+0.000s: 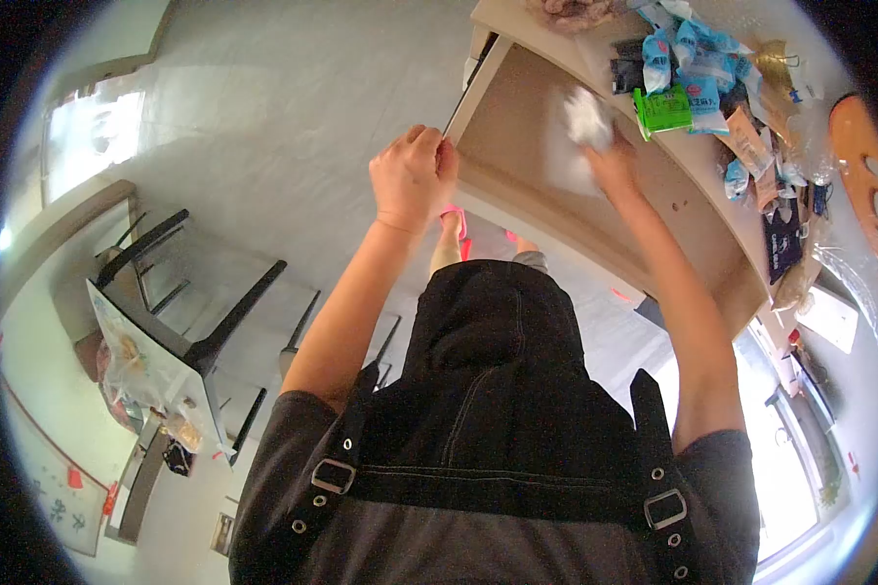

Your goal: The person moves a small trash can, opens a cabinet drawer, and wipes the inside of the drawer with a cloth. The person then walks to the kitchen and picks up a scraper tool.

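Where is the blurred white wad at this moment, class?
In the head view, the white wad is in the right hand, upper right of centre, at the open drawer, with the green packet just to its right.

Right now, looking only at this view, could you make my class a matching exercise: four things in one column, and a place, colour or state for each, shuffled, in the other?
Column one
1. Left hand
2. Right hand
3. Green packet
4. Apron

Column two
A. Black, with buckled straps
B. Over the inside of the open drawer, with a blurred white item
C. On the tabletop, beside blue packets
D. Closed at the drawer's edge

Right pairs: 1-D, 2-B, 3-C, 4-A
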Tool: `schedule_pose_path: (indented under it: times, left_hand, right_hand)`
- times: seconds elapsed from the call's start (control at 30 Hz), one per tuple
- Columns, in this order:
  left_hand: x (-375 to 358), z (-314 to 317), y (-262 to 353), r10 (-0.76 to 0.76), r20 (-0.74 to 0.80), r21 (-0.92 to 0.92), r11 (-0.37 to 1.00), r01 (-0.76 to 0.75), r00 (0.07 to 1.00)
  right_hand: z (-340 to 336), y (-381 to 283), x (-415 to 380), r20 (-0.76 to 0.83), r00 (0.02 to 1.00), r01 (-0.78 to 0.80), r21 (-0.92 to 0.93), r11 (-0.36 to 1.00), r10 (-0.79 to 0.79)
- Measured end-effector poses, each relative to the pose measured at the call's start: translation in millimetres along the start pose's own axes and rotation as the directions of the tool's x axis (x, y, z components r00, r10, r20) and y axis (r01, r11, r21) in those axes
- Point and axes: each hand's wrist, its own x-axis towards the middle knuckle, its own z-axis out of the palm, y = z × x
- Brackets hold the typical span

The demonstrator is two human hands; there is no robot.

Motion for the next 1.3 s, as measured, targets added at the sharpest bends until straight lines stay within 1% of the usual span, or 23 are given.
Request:
schedule_pose_path:
  times: [0.03,0.1,0.13,0.2,0.3,0.37,0.43,0.5,0.57,0.63,0.73,0.77,0.8,0.83,0.87,0.93,0.97,1.03,1.13,1.17,1.23,1.27,1.3]
  left_hand:
    - [0.4,0.5,-0.2,-0.002,0.003,0.005,1.0,0.002,1.0]
    - [1.7,2.6,-0.5,0.003,-0.004,0.016,1.0,-0.003,1.0]
    - [1.7,3.8,-0.6,0.008,-0.013,0.021,1.0,-0.008,1.0]
    - [1.1,5.2,-1.6,0.014,-0.018,0.027,1.0,-0.013,1.0]
    - [1.9,6.2,-2.4,0.022,-0.027,0.025,0.999,-0.021,0.999]
    - [1.6,5.2,-1.2,0.034,-0.045,0.027,0.999,-0.033,0.998]
    - [2.2,5.2,-3.0,0.045,-0.042,0.026,0.999,-0.044,0.998]
    - [2.8,5.4,-2.4,0.038,-0.041,0.017,0.999,-0.038,0.998]
    - [2.2,4.1,-1.3,0.02,-0.037,0.004,1.0,-0.02,0.999]
    - [3.4,2.0,-1.2,0.028,-0.023,0.015,0.999,-0.028,0.999]
    - [5.4,-0.1,0.8,0.026,-0.015,0.01,1.0,-0.026,1.0]
    - [5.3,-0.5,1.4,0.027,-0.01,0.004,1.0,-0.027,1.0]
    - [5.3,0.0,1.7,0.016,-0.014,-0.005,1.0,-0.016,1.0]
    - [6.2,0.9,1.9,0.006,-0.021,-0.015,1.0,-0.006,1.0]
    - [7.1,1.6,2.3,-0.006,-0.028,-0.025,1.0,0.005,1.0]
    - [9.3,2.5,1.5,0.004,-0.029,0.007,1.0,-0.004,1.0]
    - [9.9,3.2,1.1,0.007,-0.034,0.025,1.0,-0.006,0.999]
    - [7.8,3.9,1.7,0.01,-0.036,0.017,1.0,-0.009,0.999]
    - [4.1,3.3,0.3,0.034,-0.048,-0.005,0.999,-0.034,0.998]
    - [2.2,2.4,-0.7,0.044,-0.052,-0.019,0.999,-0.045,0.998]
    - [0.7,1.1,-0.7,0.019,-0.028,-0.008,1.0,-0.019,0.999]
    - [1.9,1.5,0.0,0.008,-0.023,-0.011,1.0,-0.008,1.0]
    - [1.6,1.3,-0.1,0.012,-0.021,-0.009,1.0,-0.012,1.0]
  right_hand:
    - [24.6,-16.6,14.6,0.069,0.997,-0.041,0.068,0.997,0.037]
    - [65.2,-42.6,28.7,0.176,0.97,0.149,0.123,0.981,-0.169]
    - [73.4,-50.9,29.1,0.326,0.92,0.21,0.061,0.976,-0.219]
    - [77.2,-60.5,31.5,0.603,0.752,0.352,-0.028,0.936,-0.265]
    - [35.1,-47.3,18.6,0.672,0.659,0.542,-0.112,0.833,-0.339]
    - [1.8,-17.9,0.2,0.756,0.646,0.393,-0.205,0.896,-0.11]
    - [-26.2,52.8,-26.8,0.791,0.6,0.498,-0.25,0.83,-0.122]
    - [-65.0,92.7,-54.8,0.82,0.571,0.451,-0.35,0.821,0.036]
    - [-97.5,125.2,-76.4,0.804,0.546,0.373,-0.484,0.792,0.234]
    - [-121.3,141.9,-91.5,0.765,0.585,0.348,-0.538,0.768,0.271]
    - [-132.7,133.6,-97.3,0.591,0.787,0.164,-0.476,0.864,0.176]
    - [-125.7,129.6,-95.0,0.493,0.868,0.168,-0.393,0.904,0.054]
    - [-113.7,120.4,-90.3,0.37,0.927,0.183,-0.31,0.933,-0.058]
    - [-99.1,107.1,-83.6,0.227,0.961,0.212,-0.229,0.95,-0.16]
    - [-86.0,64.8,-68.5,0.204,0.97,0.152,-0.071,0.986,-0.135]
    - [-36.2,28.1,-34.8,0.119,0.961,0.241,0.075,0.968,-0.249]
    - [-7.2,9.7,-14.9,0.202,0.979,0.021,0.066,0.998,-0.034]
    - [37.4,-12.4,15.0,0.219,0.959,0.161,0.091,0.983,-0.178]
    - [67.6,4.4,33.4,0.136,0.988,0.097,-0.204,0.974,-0.07]
    - [76.6,44.2,27.9,0.051,0.998,-0.029,-0.139,0.99,0.037]
    - [45.1,103.6,1.4,-0.067,0.99,-0.137,-0.195,0.971,0.126]
    - [15.3,113.1,-17.8,-0.105,0.991,-0.118,-0.323,0.939,0.089]
    - [-2.8,143.9,-30.6,-0.1,0.978,-0.21,-0.38,0.901,0.186]
